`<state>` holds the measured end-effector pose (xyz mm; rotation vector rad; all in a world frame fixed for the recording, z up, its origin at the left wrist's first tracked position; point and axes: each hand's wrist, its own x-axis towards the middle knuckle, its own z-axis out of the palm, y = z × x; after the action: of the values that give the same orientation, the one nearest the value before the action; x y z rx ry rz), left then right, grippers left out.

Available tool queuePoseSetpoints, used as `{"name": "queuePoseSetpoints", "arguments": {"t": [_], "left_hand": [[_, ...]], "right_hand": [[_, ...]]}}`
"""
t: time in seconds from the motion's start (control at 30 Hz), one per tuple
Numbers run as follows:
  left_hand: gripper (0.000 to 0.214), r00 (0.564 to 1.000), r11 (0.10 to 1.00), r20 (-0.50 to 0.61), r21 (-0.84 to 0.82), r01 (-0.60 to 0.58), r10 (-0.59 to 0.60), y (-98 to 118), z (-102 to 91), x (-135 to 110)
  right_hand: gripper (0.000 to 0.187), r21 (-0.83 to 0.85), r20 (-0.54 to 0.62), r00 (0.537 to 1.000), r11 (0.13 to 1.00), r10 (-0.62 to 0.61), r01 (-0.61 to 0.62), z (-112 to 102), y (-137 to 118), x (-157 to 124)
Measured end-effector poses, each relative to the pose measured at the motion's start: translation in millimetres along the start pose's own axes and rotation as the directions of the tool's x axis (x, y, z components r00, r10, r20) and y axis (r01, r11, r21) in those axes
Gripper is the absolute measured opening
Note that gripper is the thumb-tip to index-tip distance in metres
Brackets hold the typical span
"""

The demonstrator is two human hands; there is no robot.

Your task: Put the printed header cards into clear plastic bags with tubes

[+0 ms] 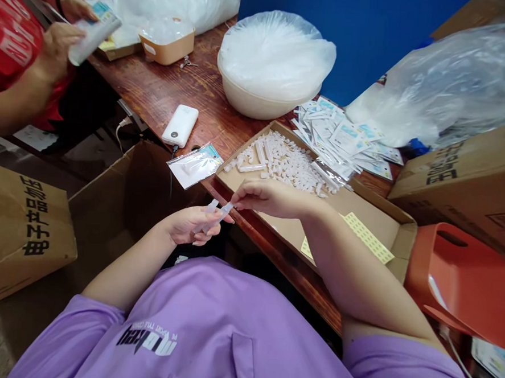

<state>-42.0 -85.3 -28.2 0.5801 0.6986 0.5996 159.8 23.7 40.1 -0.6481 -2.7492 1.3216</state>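
Observation:
My left hand (194, 225) is closed around a couple of small translucent plastic tubes (213, 221), held over the table's front edge. Close beside it, my right hand (258, 197) pinches at the upper end of one tube; its fingertips hide whether a separate small piece is there. Just beyond my hands lies a shallow cardboard tray (287, 225). Many small white plastic pieces (286, 162) are heaped in it, with a few clear tubes (252, 168) among them. A flat clear packet with a printed card (196, 165) rests left of the tray.
A white power bank (180, 125) and a film-filled bowl (270, 99) stand behind. Printed packets (345, 135) pile up at the back right. A yellow sticker sheet (367, 237) lies in the tray. Cartons (27, 238) and an orange-red bin (469, 282) flank me. A co-worker's hands (58, 49) hold packets.

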Motion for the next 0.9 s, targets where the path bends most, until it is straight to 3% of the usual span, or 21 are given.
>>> {"name": "queuePoseSetpoints", "arguments": {"t": [0.13, 0.33, 0.5, 0.7, 0.9], "left_hand": [[0.034, 0.999, 0.999, -0.031, 0.031, 0.013, -0.012, 1.6, 2.3, -0.7], [0.037, 0.993, 0.996, -0.122, 0.088, 0.003, 0.008, 3.5, 3.4, 0.0], [0.036, 0.994, 0.991, -0.108, 0.127, 0.042, -0.028, 4.5, 7.4, 6.2], [0.04, 0.989, 0.983, -0.128, 0.157, 0.097, -0.077, -2.7, 10.0, 11.8], [0.044, 0.984, 0.983, -0.172, 0.169, 0.069, -0.04, -15.6, 15.7, 18.7]], "right_hand": [[0.023, 0.048, 0.015, 1.0, 0.999, -0.016, 0.016, 0.2, 3.7, 4.7], [0.023, 0.113, -0.105, 0.994, 0.993, 0.04, -0.028, 0.3, 13.5, 1.2], [0.021, 0.043, -0.064, 0.998, 0.999, -0.006, 0.009, 0.7, 9.5, -4.8], [0.012, -0.023, -0.073, 0.996, 0.998, 0.053, -0.055, 6.3, 5.7, -9.4], [0.008, 0.15, -0.093, 0.985, 0.98, 0.144, -0.129, 26.3, 15.2, -15.9]]}}
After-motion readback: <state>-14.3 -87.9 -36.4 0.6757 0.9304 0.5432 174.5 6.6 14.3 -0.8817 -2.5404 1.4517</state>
